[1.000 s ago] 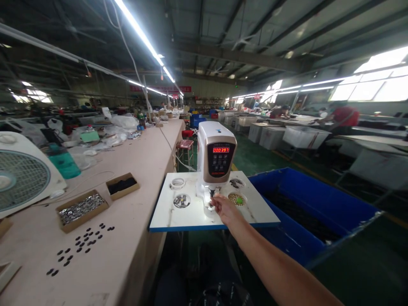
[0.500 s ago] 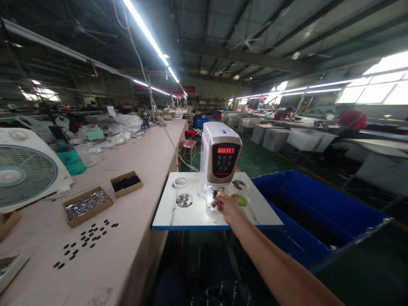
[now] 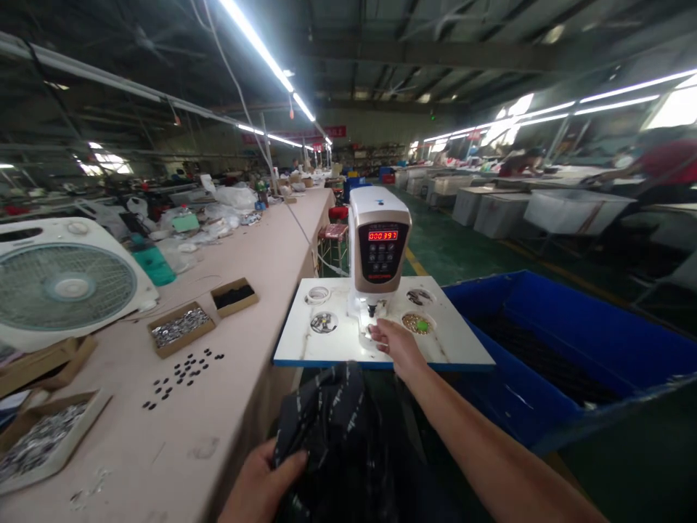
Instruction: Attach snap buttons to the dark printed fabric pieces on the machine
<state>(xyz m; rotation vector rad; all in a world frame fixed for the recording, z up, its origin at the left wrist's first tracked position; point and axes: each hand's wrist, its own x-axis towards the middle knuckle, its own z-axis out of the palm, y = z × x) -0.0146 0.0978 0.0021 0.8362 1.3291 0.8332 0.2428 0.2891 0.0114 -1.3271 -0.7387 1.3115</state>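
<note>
My left hand (image 3: 266, 479) grips dark fabric with white lettering (image 3: 327, 414), thumb on top, low in front of me. Just below the head of a white and gold button-fastening machine (image 3: 380, 254), my right hand (image 3: 400, 345) is closed, with thumb and fingers together near the lower die. Whatever small part those fingertips may hold cannot be made out. The machine's red display reads 000397. Around it, a white table board (image 3: 348, 350) has round wells; the right front well (image 3: 418, 324) holds brass-coloured parts and a green piece, and the left front well (image 3: 324, 323) holds metal pieces.
On the long table (image 3: 239, 363) to the left lie scattered black discs (image 3: 185, 372), a cardboard box of metal parts (image 3: 182, 330), a box of black pieces (image 3: 234, 296) and a fan (image 3: 70, 283). A big blue bin (image 3: 523, 407) with dark contents stands to the right.
My left hand has come into view with the dark fabric, which is now raised toward the board. My right hand has drawn slightly down from the machine's head. The view has shifted left.
</note>
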